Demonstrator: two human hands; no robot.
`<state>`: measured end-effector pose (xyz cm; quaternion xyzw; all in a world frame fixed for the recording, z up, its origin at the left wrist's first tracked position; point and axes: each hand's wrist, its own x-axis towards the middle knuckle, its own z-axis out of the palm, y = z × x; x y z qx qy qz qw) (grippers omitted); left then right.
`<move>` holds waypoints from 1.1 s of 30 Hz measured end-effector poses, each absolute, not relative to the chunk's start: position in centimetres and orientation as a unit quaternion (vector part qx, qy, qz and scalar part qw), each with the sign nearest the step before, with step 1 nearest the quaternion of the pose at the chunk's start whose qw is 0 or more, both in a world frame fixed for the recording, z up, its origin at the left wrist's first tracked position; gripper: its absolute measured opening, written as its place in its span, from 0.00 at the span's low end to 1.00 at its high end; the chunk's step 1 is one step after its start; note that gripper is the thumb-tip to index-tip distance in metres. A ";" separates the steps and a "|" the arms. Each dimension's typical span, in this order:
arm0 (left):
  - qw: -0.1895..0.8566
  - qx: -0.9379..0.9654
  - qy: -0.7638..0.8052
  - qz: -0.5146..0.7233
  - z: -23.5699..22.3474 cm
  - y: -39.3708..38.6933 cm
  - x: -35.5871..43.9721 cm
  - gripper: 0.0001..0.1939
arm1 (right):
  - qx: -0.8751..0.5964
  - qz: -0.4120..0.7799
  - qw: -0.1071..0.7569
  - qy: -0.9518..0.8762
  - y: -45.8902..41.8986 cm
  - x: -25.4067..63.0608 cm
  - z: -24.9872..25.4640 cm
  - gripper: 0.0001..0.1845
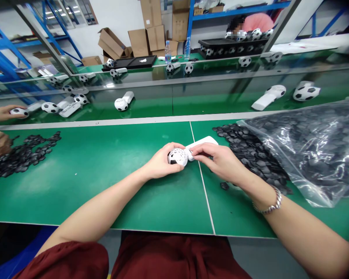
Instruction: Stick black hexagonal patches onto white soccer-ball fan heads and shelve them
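A white handheld fan with a football-shaped head [178,157] lies on the green table [104,170] in front of me. My left hand [159,162] is wrapped round the ball-shaped head. My right hand [218,159] grips the fan near the joint of head and white handle [205,141], fingers pinched together. A pile of small black pieces [250,151] lies just right of my right hand, spilling from a clear plastic bag [311,147]. One loose black piece [224,186] sits under my right wrist.
A conveyor belt [192,100] beyond the table carries several football fans [121,102]. At the left edge another person's hands [0,114] hold a fan beside a second pile of black pieces [23,153]. Cardboard boxes, bottles and trays stand at the back.
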<state>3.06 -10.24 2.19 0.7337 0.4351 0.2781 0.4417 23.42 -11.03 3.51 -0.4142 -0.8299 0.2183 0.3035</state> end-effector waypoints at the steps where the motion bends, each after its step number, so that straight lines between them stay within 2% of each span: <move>1: 0.442 0.726 0.443 0.285 2.2 -10.3 3.2 0.25 | -0.417 0.206 0.318 -0.826 -11.0 23.4 3.4 0.06; 5: 0.420 0.721 0.462 0.302 2.2 -10.6 3.4 0.26 | -0.431 0.200 0.351 -0.807 -11.1 23.3 3.2 0.05; 12: 0.423 0.723 0.460 0.296 2.4 -10.7 3.4 0.25 | -0.423 0.452 0.336 -0.710 -10.8 22.8 2.5 0.07; 16: 0.424 0.730 0.446 0.298 2.2 -10.6 3.3 0.26 | -0.411 0.552 0.314 -0.654 -10.7 22.4 2.0 0.09; 21: 0.420 0.730 0.440 0.312 1.8 -10.4 3.3 0.27 | -0.427 0.569 0.309 -0.631 -10.8 22.0 1.5 0.10; 27: 0.395 0.721 0.465 0.330 1.3 -10.7 3.8 0.23 | -0.460 0.547 0.316 -0.624 -11.1 21.6 1.3 0.10; 33: 0.359 0.731 0.476 0.331 1.4 -10.9 4.1 0.23 | -0.460 0.583 0.319 -0.589 -11.0 21.4 1.0 0.11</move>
